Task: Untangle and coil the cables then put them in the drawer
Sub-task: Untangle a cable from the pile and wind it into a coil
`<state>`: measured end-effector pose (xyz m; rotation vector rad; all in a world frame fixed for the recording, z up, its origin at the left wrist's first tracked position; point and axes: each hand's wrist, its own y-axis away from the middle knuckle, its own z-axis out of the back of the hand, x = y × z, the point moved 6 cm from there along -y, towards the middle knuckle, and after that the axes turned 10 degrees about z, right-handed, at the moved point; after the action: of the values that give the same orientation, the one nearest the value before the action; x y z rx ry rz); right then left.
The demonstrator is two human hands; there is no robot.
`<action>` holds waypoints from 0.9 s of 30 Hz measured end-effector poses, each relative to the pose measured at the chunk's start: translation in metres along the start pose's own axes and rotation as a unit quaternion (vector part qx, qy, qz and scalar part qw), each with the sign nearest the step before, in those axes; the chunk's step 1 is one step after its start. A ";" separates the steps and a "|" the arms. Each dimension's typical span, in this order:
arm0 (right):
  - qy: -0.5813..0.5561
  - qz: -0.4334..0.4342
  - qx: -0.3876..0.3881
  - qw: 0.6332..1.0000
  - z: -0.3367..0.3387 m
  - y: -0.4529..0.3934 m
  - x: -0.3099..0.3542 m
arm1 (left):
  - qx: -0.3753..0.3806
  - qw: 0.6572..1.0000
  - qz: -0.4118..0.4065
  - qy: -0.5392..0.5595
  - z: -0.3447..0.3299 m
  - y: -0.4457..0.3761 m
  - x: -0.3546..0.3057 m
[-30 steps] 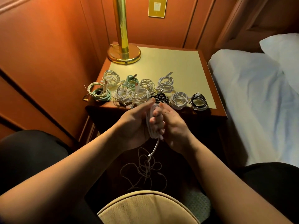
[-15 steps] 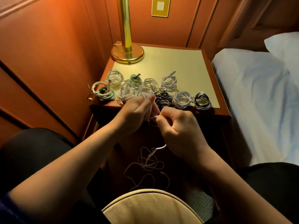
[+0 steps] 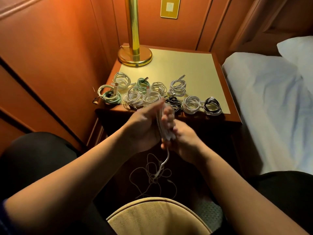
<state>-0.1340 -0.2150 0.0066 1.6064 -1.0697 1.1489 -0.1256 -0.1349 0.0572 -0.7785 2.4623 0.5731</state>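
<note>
A white cable [image 3: 164, 131] is wound in loops around my left hand [image 3: 145, 126], which stands upright in front of the nightstand [image 3: 235, 116]. My right hand [image 3: 183, 141] pinches the cable just below the loops. The cable's loose end [image 3: 165, 164] hangs down into a tangle of thin white cable [image 3: 152, 177] on the dark floor. Several coiled cables lie along the nightstand's front edge: white [image 3: 192, 105], mint green [image 3: 112, 98] and black [image 3: 212, 106]. No drawer front is plainly visible in the shadow below.
A brass lamp base [image 3: 135, 55] stands at the nightstand's back left. A bed with a white sheet [image 3: 271, 106] is on the right. Wood panel walls close the left and back. A beige cushion edge [image 3: 157, 216] is at the bottom, between my knees.
My right hand went from beside the loops, up over the top, then down to just below the coil. The coil on my left hand looks thicker and the hanging end has swung.
</note>
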 end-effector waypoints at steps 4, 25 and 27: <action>0.182 0.008 0.040 0.982 -0.007 0.010 -0.012 | -0.161 0.973 -0.166 -0.025 0.033 0.006 -0.043; -0.002 -0.019 -0.044 0.999 0.001 -0.001 0.006 | -0.005 0.991 -0.019 -0.129 -0.004 0.004 -0.001; 0.071 -0.063 -0.005 0.995 -0.008 0.005 -0.015 | -0.077 0.988 -0.114 -0.069 0.006 0.006 -0.023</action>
<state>-0.1442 -0.2061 -0.0056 1.5367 -0.8683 1.1528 -0.1101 -0.1177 0.0667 -1.0287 2.1848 0.7119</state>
